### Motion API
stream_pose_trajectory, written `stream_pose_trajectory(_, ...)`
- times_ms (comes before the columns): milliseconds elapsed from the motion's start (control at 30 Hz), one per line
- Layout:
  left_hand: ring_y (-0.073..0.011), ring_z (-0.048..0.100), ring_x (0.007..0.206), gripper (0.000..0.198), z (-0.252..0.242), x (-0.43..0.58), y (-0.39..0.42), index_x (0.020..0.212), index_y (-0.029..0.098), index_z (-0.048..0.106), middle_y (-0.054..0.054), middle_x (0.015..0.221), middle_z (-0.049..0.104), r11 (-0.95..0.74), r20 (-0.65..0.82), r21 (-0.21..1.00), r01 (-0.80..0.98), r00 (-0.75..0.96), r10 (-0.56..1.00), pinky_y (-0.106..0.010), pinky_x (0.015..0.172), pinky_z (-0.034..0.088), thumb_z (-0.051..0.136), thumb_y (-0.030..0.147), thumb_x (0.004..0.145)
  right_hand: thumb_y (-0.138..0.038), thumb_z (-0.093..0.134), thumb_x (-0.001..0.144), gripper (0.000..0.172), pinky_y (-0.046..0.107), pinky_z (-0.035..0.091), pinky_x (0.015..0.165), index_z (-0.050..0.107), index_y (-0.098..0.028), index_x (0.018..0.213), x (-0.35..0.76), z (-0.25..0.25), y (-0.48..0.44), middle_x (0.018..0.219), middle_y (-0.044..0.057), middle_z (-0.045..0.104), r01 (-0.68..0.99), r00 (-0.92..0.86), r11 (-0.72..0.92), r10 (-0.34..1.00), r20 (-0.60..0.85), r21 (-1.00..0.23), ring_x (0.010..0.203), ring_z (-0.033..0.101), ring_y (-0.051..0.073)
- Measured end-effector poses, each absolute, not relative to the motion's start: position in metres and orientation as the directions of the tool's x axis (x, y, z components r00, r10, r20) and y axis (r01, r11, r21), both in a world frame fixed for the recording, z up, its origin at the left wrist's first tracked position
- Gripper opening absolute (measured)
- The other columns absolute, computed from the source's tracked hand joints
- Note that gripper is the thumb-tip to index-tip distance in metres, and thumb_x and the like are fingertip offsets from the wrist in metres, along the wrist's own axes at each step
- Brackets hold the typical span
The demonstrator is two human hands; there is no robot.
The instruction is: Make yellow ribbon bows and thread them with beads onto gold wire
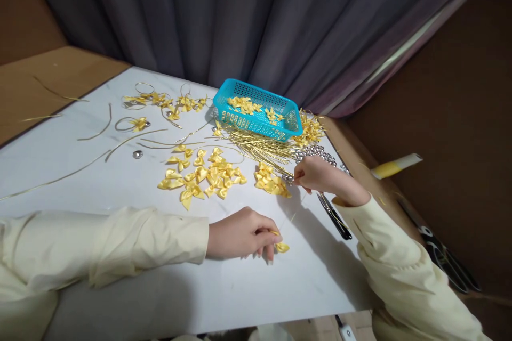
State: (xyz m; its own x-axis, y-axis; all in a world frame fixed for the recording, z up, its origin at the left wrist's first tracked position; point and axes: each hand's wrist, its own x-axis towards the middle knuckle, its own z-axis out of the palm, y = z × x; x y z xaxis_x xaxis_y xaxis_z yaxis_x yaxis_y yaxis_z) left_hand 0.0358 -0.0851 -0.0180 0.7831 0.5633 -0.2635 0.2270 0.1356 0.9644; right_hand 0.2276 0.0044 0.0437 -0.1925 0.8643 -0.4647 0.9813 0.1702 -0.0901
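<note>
My left hand (pixel 248 232) is low over the table, thumb and fingers pinched on a yellow satin ribbon bow (pixel 282 247). From that bow a thin thread (pixel 295 214) rises towards my right hand (pixel 320 175), whose fingers are closed on its upper end. My right hand is beside a heap of silver beads (pixel 320 153) and above black-handled pliers (pixel 336 218). Loose yellow bows (pixel 216 173) are spread beyond my left hand, with a smaller pile of bows (pixel 272 180) between the two hands.
A blue basket (pixel 258 128) holding yellow bows stands at the back. Gold cords (pixel 262 145) lie before it. Finished-looking bow loops (pixel 138 124) and one silver bead (pixel 137 154) are at left. Black-handled scissors (pixel 448 261) and a yellow-white stick (pixel 397 165) are at right.
</note>
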Motion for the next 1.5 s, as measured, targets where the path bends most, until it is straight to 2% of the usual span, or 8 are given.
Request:
stream_pose_trajectory(167,-0.0105,0.049,0.054,0.023,-0.018,0.036,-0.086,0.074,0.013,0.061,-0.007,0.072,0.069,0.123,-0.252,0.967,0.222,0.785,0.565,-0.015,0.038,0.037,0.046,0.027,0.084,-0.004,0.053,0.066,0.018,0.018,0.034,0.036,0.061,-0.012,0.052,0.224,0.044,0.006,0.039,0.000,0.054,0.983,-0.178,0.128,0.844,-0.505,-0.133,0.031,0.043,0.007)
stream_pose_trajectory(267,-0.0102,0.049,0.054,0.023,-0.019,0.035,-0.086,0.073,0.013,0.061,-0.007,0.072,0.069,0.122,-0.249,0.968,0.219,0.788,0.563,-0.016,0.039,0.038,0.047,0.027,0.083,-0.007,0.055,0.072,0.009,0.016,0.033,0.034,0.062,-0.011,0.074,0.223,0.040,0.005,0.041,-0.003,0.055,0.978,-0.185,0.104,0.842,-0.508,-0.183,0.030,0.044,0.007)
stream_pose_trajectory(333,-0.0099,0.048,0.053,0.022,-0.020,0.035,-0.086,0.073,0.013,0.061,-0.007,0.072,0.069,0.126,-0.251,0.968,0.218,0.789,0.561,-0.016,0.039,0.037,0.047,0.027,0.083,-0.008,0.054,0.076,0.016,0.015,0.033,0.034,0.058,-0.012,0.090,0.224,0.035,0.003,0.043,-0.005,0.055,0.971,-0.196,0.099,0.848,-0.493,-0.216,0.030,0.043,0.006)
stream_pose_trajectory(400,-0.0099,0.048,0.053,0.022,-0.020,0.035,-0.085,0.073,0.013,0.060,-0.007,0.072,0.069,0.127,-0.251,0.968,0.218,0.790,0.559,-0.015,0.038,0.037,0.046,0.026,0.083,-0.008,0.053,0.078,0.019,0.014,0.034,0.034,0.055,-0.014,0.096,0.227,0.032,0.000,0.044,-0.007,0.055,0.965,-0.211,0.106,0.857,-0.470,-0.239,0.030,0.042,0.005)
stream_pose_trajectory(533,-0.0101,0.049,0.053,0.021,-0.019,0.036,-0.085,0.073,0.013,0.060,-0.007,0.071,0.069,0.133,-0.255,0.967,0.219,0.788,0.560,-0.015,0.038,0.037,0.047,0.026,0.083,-0.011,0.053,0.080,0.005,0.014,0.037,0.037,0.055,-0.015,0.077,0.235,0.035,-0.008,0.045,-0.005,0.056,0.963,-0.216,0.124,0.886,-0.410,-0.238,0.031,0.044,0.005)
stream_pose_trajectory(667,-0.0100,0.049,0.054,0.022,-0.020,0.035,-0.085,0.074,0.012,0.061,-0.008,0.072,0.069,0.109,-0.243,0.969,0.220,0.791,0.561,-0.015,0.038,0.037,0.047,0.027,0.083,-0.011,0.055,0.077,0.018,0.016,0.037,0.039,0.052,-0.015,0.060,0.238,0.043,-0.012,0.041,-0.003,0.053,0.971,-0.200,0.129,0.902,-0.382,-0.203,0.029,0.044,0.005)
stream_pose_trajectory(1100,-0.0101,0.049,0.054,0.023,-0.021,0.035,-0.085,0.075,0.012,0.061,-0.008,0.073,0.070,0.108,-0.241,0.970,0.219,0.795,0.556,-0.015,0.039,0.037,0.046,0.027,0.084,-0.002,0.053,0.071,0.017,0.018,0.033,0.033,0.057,-0.012,0.057,0.230,0.042,-0.010,0.040,-0.001,0.052,0.984,-0.173,0.142,0.905,-0.390,-0.107,0.029,0.046,0.008)
stream_pose_trajectory(1500,-0.0104,0.049,0.054,0.023,-0.021,0.035,-0.086,0.075,0.013,0.062,-0.008,0.073,0.070,0.112,-0.246,0.968,0.223,0.791,0.560,-0.016,0.039,0.037,0.047,0.029,0.083,-0.001,0.049,0.063,0.017,0.019,0.036,0.036,0.056,-0.014,0.053,0.233,0.038,-0.005,0.036,-0.003,0.048,0.979,-0.197,0.157,0.889,-0.414,-0.129,0.029,0.046,0.009)
